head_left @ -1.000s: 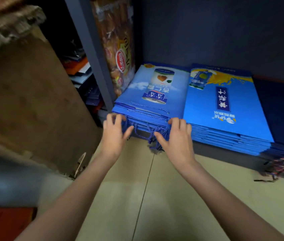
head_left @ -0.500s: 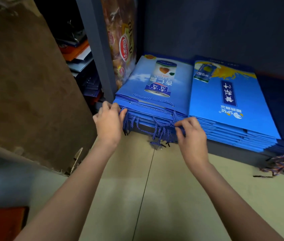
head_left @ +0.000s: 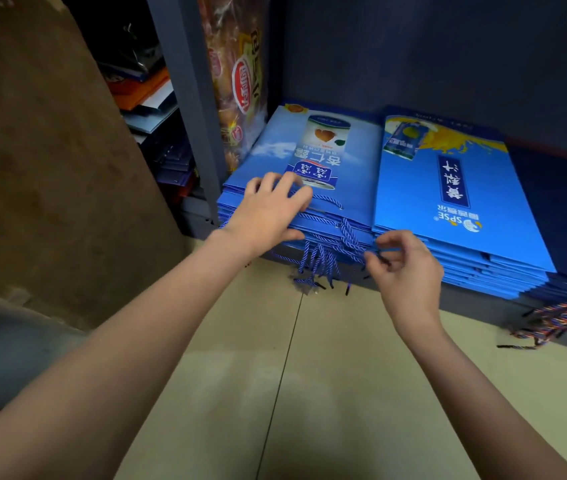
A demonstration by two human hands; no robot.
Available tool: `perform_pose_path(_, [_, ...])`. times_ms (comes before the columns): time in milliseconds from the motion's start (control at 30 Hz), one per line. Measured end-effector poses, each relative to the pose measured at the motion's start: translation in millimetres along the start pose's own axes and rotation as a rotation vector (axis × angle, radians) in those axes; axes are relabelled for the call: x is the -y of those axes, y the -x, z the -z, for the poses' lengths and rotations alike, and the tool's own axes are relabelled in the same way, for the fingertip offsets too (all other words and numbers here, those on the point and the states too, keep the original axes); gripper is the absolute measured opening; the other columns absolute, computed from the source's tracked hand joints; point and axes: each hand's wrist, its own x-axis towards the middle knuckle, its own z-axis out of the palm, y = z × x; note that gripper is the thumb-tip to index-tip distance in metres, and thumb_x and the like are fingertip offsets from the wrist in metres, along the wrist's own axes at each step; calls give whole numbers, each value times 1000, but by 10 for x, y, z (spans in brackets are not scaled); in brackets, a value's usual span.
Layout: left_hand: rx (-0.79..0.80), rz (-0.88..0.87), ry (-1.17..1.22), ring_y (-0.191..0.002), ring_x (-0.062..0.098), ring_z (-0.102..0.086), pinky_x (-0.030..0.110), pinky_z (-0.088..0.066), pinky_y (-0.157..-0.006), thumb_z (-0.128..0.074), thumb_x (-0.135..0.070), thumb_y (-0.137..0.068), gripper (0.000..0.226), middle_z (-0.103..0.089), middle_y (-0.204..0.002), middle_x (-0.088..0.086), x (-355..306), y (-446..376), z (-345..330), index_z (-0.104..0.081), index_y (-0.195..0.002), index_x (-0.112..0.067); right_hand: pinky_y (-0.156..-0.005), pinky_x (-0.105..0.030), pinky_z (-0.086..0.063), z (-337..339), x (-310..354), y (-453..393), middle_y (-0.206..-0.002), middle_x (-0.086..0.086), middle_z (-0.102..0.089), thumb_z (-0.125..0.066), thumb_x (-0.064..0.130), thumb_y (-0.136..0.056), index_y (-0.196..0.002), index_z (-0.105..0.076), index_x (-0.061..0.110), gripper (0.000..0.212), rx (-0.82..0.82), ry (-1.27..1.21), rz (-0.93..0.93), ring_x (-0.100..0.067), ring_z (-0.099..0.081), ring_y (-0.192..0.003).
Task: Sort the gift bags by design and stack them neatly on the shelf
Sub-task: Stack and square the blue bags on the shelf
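Two stacks of flat blue gift bags lie side by side on the bottom shelf. The left stack (head_left: pixel 355 161) shows a white can with a heart; the right stack (head_left: pixel 448 188) shows a yellow splash and the letters SPSE. My left hand (head_left: pixel 268 213) rests on the front left of the left stack, fingers over the top bag and thumb at the stack's edge. My right hand (head_left: pixel 403 268) pinches the blue rope handles (head_left: pixel 348 237) hanging from the front of that stack.
A grey shelf post (head_left: pixel 188 109) stands left of the stacks, with a snack-print bag (head_left: pixel 240 81) leaning behind it. A brown cardboard sheet (head_left: pixel 39 168) fills the left side. Multicoloured cords (head_left: pixel 566 317) trail off the shelf at right. Beige tiled floor (head_left: pixel 310 393) lies below.
My left hand has moved from the stack's front edge up onto the top bag. My right hand has curled its fingers onto the rope handles. The camera has come closer.
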Motion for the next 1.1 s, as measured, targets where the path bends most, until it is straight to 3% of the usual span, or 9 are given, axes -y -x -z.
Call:
perform_pose_path(133, [66,-4,40,-116,24,-36,39,-27,-97,-63,-49,-81,43,-40,-129,0,122,-109,37,-41,-101,-19,-61,-6,-39,-33,57,42,-87,2,-58,-70,6,-80,-90,-55,13,19,158,49,14,-11,-52,-61])
perform_pose_path(300, [13,-13,73,-114,24,-36,38,-25,-99,-62,-47,-82,41,-41,-128,0,149,-56,-61,-43,-101,-17,-61,-1,-35,-40,39,72,-71,5,-59,-70,10,-81,-81,-66,10,4,157,116,17,-9,-54,-65])
perform_pose_path(400, [17,3,148,-113,24,-36,39,-25,-101,-63,-46,-83,39,-42,-126,-1,175,-48,-55,-42,-99,-18,-59,-4,-37,-37,16,97,-63,8,-55,-71,10,-81,-77,-60,16,13,108,40,-51,-7,-52,-60])
perform_pose_path(567, [9,19,136,-114,25,-37,41,-25,-102,-66,-50,-79,44,-43,-122,-1,153,-67,-53,-40,-96,-19,-61,-2,-39,-15,29,112,-64,10,-54,-73,9,-79,-78,-58,16,16,188,23,-47,-1,-51,-61])
perform_pose_path(767, [59,121,138,-115,27,-37,48,-28,-104,-69,-58,-71,54,-41,-123,2,88,-97,-42,-35,-90,-20,-63,-7,-40,-82,84,147,-68,6,-57,-71,11,-81,-81,-63,13,8,265,147,67,-12,-55,-66])
perform_pose_path(867, [122,162,163,-117,29,-35,57,-25,-104,-70,-59,-69,58,-40,-122,4,41,-125,-7,-33,-92,-21,-73,-28,-48,-24,42,139,-67,7,-59,-70,25,-83,-78,-62,17,12,274,298,44,-17,-60,-73])
perform_pose_path(933, [123,190,188,-117,30,-35,60,-22,-105,-71,-59,-68,59,-40,-122,3,20,-133,3,-33,-94,-23,-75,-30,-48,35,-4,105,-73,6,-66,-69,40,-81,-79,-65,18,22,238,343,-41,-17,-63,-82])
perform_pose_path(1100, [65,197,142,-122,29,-35,62,-13,-109,-68,-57,-73,57,-41,-126,2,-24,-114,-36,-40,-106,-20,-79,-32,-48,-167,-19,51,-85,-1,-71,-61,56,-81,-94,-68,12,46,106,185,-245,-23,-64,-91])
